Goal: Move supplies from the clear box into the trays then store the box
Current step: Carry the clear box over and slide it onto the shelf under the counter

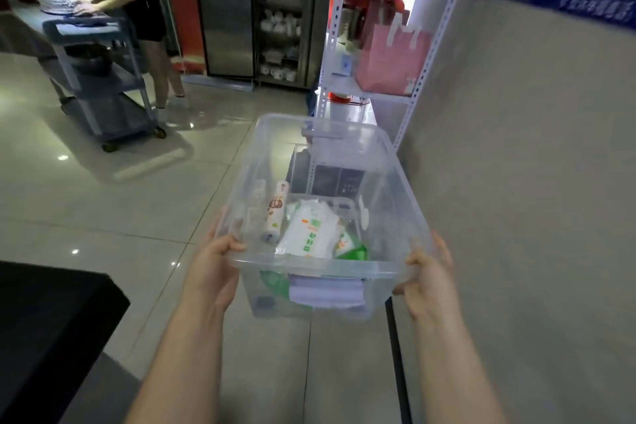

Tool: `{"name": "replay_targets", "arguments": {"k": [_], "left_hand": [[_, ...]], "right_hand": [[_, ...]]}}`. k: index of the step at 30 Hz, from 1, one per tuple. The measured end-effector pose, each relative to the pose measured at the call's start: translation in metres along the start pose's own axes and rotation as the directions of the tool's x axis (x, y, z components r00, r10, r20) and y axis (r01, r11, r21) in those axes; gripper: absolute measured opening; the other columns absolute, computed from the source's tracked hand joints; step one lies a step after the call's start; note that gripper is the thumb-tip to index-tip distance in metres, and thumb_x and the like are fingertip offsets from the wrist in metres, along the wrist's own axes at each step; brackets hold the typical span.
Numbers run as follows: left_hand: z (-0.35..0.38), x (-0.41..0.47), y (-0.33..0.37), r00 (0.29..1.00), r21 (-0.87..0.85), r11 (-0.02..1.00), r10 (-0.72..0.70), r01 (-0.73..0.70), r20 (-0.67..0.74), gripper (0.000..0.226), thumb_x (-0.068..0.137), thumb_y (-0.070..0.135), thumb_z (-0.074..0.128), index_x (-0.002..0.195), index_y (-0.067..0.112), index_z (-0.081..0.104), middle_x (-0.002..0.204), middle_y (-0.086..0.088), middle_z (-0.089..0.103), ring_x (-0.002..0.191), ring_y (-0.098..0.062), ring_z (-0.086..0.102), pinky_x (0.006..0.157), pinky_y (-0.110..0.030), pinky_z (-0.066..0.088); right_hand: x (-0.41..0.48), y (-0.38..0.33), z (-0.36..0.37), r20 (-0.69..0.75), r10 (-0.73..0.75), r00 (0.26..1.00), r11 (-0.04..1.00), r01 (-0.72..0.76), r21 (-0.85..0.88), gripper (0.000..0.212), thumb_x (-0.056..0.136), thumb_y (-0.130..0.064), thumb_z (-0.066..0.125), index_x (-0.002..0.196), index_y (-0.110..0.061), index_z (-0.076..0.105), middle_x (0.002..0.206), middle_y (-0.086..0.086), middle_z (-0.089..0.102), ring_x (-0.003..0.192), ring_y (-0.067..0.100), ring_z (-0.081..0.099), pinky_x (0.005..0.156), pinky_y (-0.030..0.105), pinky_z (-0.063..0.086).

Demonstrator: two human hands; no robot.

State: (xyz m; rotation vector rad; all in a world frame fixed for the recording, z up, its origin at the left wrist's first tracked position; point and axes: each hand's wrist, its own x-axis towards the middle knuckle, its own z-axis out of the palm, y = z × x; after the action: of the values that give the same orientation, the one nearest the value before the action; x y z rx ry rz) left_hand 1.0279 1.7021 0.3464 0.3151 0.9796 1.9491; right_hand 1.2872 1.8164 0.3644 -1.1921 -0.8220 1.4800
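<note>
I carry a clear plastic box (pixel 385 162) in the air in front of me, above the tiled floor. My left hand (pixel 215 260) grips its near left rim, thumb over the edge. My right hand (pixel 428 268) grips the near right rim. Inside lie a white and green packet (pixel 309 234), a white roll with printed labels (pixel 275 213), a clear wrapped bundle (pixel 254 206) and a green packet (pixel 354 249). A pale purple latch (pixel 327 291) hangs on the near end wall. No trays are in view.
A white metal shelving rack (pixel 430 55) with a pink bag (pixel 392 58) stands ahead against the right wall. A grey cart (pixel 103 86) stands far left, with a person stacking plates (pixel 55 0) beside it. A dark counter corner (pixel 51 313) juts in at the lower left.
</note>
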Motion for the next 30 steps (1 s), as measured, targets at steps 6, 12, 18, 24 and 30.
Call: {"name": "replay_targets", "arguments": {"k": [6,12,18,24,30], "left_hand": [[0.009,0.12,-0.002,0.989,-0.013,1.0,0.023,-0.025,-0.144,0.069,0.077,-0.016,0.031,0.139,0.012,0.041,0.119,-0.008,0.06,0.093,-0.021,0.063,0.07,-0.028,0.055],[0.024,0.24,0.012,0.95,0.011,0.99,0.136,-0.138,-0.28,0.066,0.074,-0.016,0.029,0.131,0.013,0.047,0.111,-0.011,0.061,0.087,-0.022,0.063,0.067,-0.028,0.054],[0.008,0.33,0.032,0.899,0.113,0.966,0.258,-0.232,-0.354,0.063,0.069,-0.02,0.031,0.105,0.021,0.061,0.103,0.004,0.072,0.093,-0.014,0.068,0.081,-0.032,0.05],[-0.053,0.439,0.06,0.855,0.117,0.982,0.189,-0.15,-0.484,0.063,0.07,-0.019,0.036,0.114,0.018,0.061,0.097,0.0,0.072,0.073,-0.013,0.068,0.055,-0.021,0.052],[-0.12,0.584,0.109,0.862,0.114,0.993,0.024,0.04,-0.507,0.071,0.074,-0.011,0.037,0.137,0.021,0.044,0.116,-0.004,0.06,0.078,-0.016,0.059,0.061,-0.03,0.041]], "right_hand": [[0.13,0.001,0.083,0.202,0.069,0.977,0.994,-0.084,0.067,0.055,0.072,0.015,0.037,0.103,-0.022,0.065,0.089,0.007,0.065,0.058,0.017,0.062,0.04,0.021,0.043],[0.268,0.001,0.181,0.327,0.177,0.928,0.975,-0.211,0.07,0.059,0.081,0.016,0.041,0.124,-0.022,0.055,0.091,0.005,0.063,0.052,0.009,0.065,0.044,0.022,0.048],[0.386,0.019,0.277,0.505,0.336,0.795,0.941,-0.304,-0.148,0.055,0.078,0.006,0.041,0.11,-0.032,0.066,0.097,0.003,0.071,0.075,0.026,0.067,0.057,0.043,0.051],[0.467,0.08,0.372,0.568,0.513,0.643,0.841,-0.243,-0.484,0.058,0.085,0.007,0.05,0.132,-0.027,0.049,0.138,0.016,0.049,0.115,0.043,0.052,0.075,0.064,0.053],[0.532,0.118,0.511,0.548,0.495,0.674,0.831,-0.184,-0.524,0.054,0.083,0.009,0.052,0.126,-0.023,0.055,0.122,0.022,0.054,0.106,0.051,0.051,0.053,0.062,0.051]]}}
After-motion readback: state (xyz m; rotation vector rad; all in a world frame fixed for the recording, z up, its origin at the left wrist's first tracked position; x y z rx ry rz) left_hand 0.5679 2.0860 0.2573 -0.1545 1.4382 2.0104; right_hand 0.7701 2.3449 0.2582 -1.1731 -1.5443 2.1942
